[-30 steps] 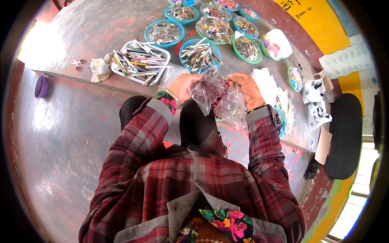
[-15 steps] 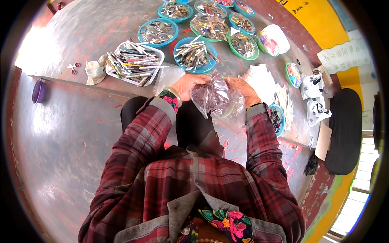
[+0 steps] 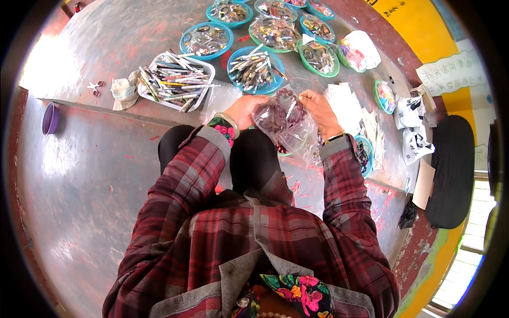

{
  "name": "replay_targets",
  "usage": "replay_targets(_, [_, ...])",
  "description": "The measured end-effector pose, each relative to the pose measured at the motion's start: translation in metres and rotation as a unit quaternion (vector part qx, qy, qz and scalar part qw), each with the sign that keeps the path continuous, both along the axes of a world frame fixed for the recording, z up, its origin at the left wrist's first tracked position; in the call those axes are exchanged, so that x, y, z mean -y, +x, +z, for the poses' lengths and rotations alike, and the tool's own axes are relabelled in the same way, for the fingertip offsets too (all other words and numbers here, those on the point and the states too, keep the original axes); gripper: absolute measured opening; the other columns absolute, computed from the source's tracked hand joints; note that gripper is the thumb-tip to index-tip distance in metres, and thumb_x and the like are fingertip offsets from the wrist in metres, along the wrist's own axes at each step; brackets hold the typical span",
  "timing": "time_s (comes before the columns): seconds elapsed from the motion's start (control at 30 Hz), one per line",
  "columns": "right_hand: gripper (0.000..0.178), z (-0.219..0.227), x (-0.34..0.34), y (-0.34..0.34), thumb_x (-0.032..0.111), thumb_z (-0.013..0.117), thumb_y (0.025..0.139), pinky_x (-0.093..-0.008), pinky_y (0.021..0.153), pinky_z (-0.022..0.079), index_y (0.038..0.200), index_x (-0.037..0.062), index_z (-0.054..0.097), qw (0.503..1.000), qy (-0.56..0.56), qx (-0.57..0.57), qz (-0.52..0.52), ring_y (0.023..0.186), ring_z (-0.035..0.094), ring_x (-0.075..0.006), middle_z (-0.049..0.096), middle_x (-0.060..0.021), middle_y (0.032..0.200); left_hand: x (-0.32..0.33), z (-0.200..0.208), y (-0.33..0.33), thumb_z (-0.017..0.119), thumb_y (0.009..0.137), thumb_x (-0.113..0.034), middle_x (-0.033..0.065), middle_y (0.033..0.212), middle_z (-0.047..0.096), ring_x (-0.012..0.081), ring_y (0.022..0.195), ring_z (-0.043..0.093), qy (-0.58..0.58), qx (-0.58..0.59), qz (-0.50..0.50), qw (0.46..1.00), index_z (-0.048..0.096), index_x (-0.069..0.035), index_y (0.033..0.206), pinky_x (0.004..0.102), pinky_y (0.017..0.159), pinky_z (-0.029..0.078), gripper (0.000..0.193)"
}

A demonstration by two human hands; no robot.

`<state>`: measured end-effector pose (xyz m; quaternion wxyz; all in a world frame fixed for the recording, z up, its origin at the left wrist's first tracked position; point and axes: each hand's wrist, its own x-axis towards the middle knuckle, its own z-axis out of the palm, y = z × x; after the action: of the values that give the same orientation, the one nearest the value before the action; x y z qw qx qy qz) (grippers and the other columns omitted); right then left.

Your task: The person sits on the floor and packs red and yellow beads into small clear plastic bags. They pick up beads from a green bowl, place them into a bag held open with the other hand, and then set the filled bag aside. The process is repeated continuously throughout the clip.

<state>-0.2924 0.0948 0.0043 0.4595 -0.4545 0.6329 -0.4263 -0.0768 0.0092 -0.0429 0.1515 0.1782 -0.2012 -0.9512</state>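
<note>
A clear plastic bag (image 3: 283, 119) with dark red beaded strings in it hangs between my two hands, above my knees. My left hand (image 3: 245, 110) grips the bag's left side. On its upper right edge, my right hand (image 3: 321, 112) pinches the plastic between thumb and fingers. Below the bag, a few dark red beads and a bit of a green rim show, mostly hidden by the plastic. Just beyond stands a blue basin (image 3: 233, 66) of pens, and beside my left hand lies another clear bag (image 3: 220, 98).
A white tray (image 3: 211, 79) heaped with pens sits ahead on the left, near scissors (image 3: 96, 88) and a purple bucket (image 3: 50, 119). Several basins of bagged small items, such as a green basin (image 3: 318, 58), stand farther off. White papers (image 3: 343, 108) lie right of my right hand.
The bag has turned and spread, so the beads in it show more clearly. My right hand has shifted slightly up, and red beads now show below the bag.
</note>
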Motion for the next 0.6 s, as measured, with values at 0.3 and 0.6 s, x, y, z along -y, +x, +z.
replay_targets(0.3, [0.02, -0.047, 0.008, -0.017, 0.025, 0.057, 0.08, -0.04, 0.064, 0.046, 0.085, 0.0058, 0.06, 0.913, -0.044, -0.404, -0.028, 0.073, 0.06, -0.0342, 0.062, -0.0159, 0.075, -0.002, -0.028, -0.003, 0.056, 0.083, -0.019, 0.0121, 0.095, 0.054, 0.0246, 0.082, 0.056, -0.002, 0.193, 0.062, 0.979, 0.051, -0.004, 0.1, 0.0395, 0.074, 0.047, 0.023])
replay_targets(0.6, [0.017, -0.029, 0.003, -0.003, 0.021, 0.058, 0.079, -0.0401, 0.065, 0.046, 0.084, 0.0052, 0.06, 0.931, -0.049, -0.359, -0.051, 0.074, 0.06, -0.0349, 0.062, -0.0159, 0.076, 0.001, -0.038, 0.002, 0.053, 0.084, -0.02, 0.0117, 0.092, 0.056, 0.022, 0.08, 0.055, -0.053, 0.227, 0.052, 0.971, 0.053, -0.003, 0.099, 0.0344, 0.073, 0.046, 0.023])
